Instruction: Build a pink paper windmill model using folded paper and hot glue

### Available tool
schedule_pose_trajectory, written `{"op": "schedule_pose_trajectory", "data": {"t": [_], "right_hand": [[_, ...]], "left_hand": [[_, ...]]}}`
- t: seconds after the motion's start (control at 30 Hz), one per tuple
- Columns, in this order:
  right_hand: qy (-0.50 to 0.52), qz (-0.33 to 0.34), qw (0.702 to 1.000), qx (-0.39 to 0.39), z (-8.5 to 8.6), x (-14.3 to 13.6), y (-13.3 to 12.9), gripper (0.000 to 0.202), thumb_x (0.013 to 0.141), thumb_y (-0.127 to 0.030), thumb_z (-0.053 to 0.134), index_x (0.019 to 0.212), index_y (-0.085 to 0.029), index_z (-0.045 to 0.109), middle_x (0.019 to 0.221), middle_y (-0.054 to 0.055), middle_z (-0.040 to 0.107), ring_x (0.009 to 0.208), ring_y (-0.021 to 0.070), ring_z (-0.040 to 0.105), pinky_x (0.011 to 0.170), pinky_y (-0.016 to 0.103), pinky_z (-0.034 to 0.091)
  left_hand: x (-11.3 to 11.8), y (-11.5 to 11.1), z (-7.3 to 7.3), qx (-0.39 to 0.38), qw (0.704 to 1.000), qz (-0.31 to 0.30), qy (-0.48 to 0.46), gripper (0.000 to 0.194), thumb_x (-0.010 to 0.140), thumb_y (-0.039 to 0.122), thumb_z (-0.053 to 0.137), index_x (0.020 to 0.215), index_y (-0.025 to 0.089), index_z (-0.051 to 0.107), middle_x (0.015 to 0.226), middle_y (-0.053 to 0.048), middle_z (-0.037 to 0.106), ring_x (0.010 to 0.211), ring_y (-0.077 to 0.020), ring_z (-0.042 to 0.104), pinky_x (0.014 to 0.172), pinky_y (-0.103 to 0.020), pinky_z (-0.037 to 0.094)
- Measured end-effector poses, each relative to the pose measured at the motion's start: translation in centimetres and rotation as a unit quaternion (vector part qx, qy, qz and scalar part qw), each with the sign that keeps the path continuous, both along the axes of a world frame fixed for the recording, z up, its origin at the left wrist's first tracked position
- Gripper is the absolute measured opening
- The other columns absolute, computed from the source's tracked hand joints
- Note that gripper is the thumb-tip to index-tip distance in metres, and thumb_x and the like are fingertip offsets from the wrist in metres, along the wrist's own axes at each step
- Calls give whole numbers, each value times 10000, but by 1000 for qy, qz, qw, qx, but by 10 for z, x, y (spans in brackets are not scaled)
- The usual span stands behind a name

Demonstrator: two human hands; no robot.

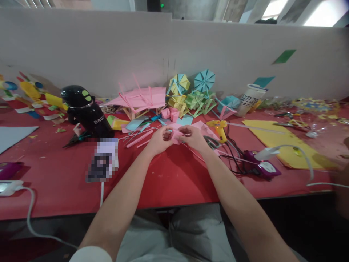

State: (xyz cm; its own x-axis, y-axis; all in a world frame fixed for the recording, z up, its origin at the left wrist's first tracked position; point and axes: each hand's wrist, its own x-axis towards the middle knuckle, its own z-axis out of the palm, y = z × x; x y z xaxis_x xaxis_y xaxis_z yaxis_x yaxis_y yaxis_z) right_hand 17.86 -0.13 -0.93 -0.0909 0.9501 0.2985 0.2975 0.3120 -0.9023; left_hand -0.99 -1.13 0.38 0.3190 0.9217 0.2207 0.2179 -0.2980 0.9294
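Between my two hands is a small folded piece of pink paper, held a little above the red table. My left hand pinches it from the left with curled fingers. From the right, my right hand grips it between thumb and fingers. Just behind stands another folded pink paper shape. Thin rolled pink paper strips lie left of my left hand. To the right of my right hand rests a yellow hot glue gun, beside dark-handled scissors.
A black bottle and a phone-like pixelated object stand to the left. Behind are folded paper umbrellas and a large pink paper piece. At right are a cup, yellow sheets and a purple power strip with cables.
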Motion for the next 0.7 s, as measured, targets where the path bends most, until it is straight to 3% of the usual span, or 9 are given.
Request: {"op": "schedule_pose_trajectory", "data": {"t": [0.17,0.33,0.53,0.7], "right_hand": [[-46,50,997,30,7,-1,-4,346,664,-480,783,811,-178,700,811,48,706,730,174,605,717,337,512],[-39,45,996,59,9,-2,-5,332,690,-490,773,727,-182,657,733,19,668,695,156,583,701,316,495],[3,55,997,58,12,3,-7,277,714,-438,766,749,-182,666,744,22,676,685,154,592,674,303,484],[19,53,997,60,10,4,-6,238,722,-394,773,766,-182,673,761,21,687,705,161,611,683,306,498]], "left_hand": [[-2,-2,-1,93,994,16,55,405,733,128,687,1118,177,572,1002,-82,709,930,-197,686,866,-358,538],[-2,-5,2,159,985,27,59,351,737,100,653,1070,189,591,1021,-74,716,965,-193,686,876,-346,547],[-2,-1,5,158,987,36,7,302,723,156,709,1018,153,646,1022,-93,725,919,-188,684,836,-320,553],[-6,1,6,179,982,36,37,145,760,189,708,902,161,708,909,-50,748,848,-178,675,817,-316,533]]}}
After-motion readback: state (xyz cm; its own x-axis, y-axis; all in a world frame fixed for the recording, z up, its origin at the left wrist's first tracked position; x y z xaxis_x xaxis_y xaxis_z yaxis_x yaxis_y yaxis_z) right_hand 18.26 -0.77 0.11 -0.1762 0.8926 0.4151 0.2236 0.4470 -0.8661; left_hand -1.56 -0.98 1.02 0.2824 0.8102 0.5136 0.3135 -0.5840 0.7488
